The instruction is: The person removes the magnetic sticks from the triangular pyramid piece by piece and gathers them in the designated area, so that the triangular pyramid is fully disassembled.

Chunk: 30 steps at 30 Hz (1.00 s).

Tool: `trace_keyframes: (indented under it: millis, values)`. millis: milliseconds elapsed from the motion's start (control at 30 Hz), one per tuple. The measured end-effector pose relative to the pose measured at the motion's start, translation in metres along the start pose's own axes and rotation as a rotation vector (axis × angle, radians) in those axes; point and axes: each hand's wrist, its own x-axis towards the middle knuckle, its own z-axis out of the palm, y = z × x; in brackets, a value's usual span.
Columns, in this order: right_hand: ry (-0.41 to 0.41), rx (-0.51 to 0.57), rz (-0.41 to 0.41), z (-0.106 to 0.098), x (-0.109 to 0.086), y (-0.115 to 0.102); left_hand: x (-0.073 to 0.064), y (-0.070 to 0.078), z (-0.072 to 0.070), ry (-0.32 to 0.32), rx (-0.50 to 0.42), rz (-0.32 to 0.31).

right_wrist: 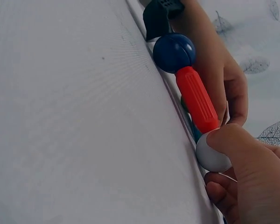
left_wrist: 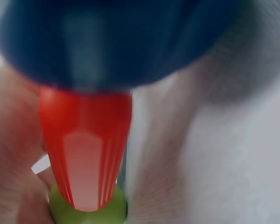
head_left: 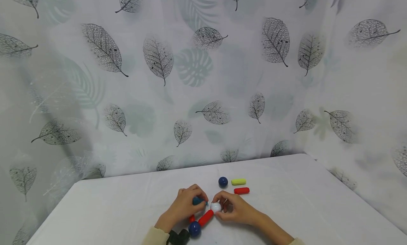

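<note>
Near the front of the table a dark blue ball bears two red rods. One red rod runs from it to a white ball. My right hand pinches that white ball between thumb and fingers. The other red rod is mostly covered by my left hand; in the left wrist view this red rod reaches a green ball. My left hand's fingers curl round a teal piece whose full shape is hidden, its tip close to the white ball.
Beyond my hands lie a loose dark blue ball, a yellow rod and a red rod. A white cloth covers the table. A leaf-patterned curtain hangs behind it. A dark strapped device is on my left wrist.
</note>
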Motion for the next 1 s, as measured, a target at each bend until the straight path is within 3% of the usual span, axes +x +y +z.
trace_keyframes:
  millis: [267, 633, 833, 1000]
  values:
    - [0.001, 0.007, -0.004, -0.001, 0.000, -0.001, -0.002, -0.003, -0.003, -0.035, -0.062, 0.108]
    - [0.005, 0.038, 0.048, -0.003, 0.000, -0.004, -0.003, 0.002, -0.006, -0.125, -0.084, 0.056]
    - [0.018, 0.050, 0.049, -0.002, 0.000, -0.002, -0.001, 0.000, -0.006, -0.147, -0.098, 0.059]
    - [0.042, 0.074, 0.128, -0.004, 0.000, -0.003, 0.000, -0.002, -0.005, -0.182, -0.179, 0.099]
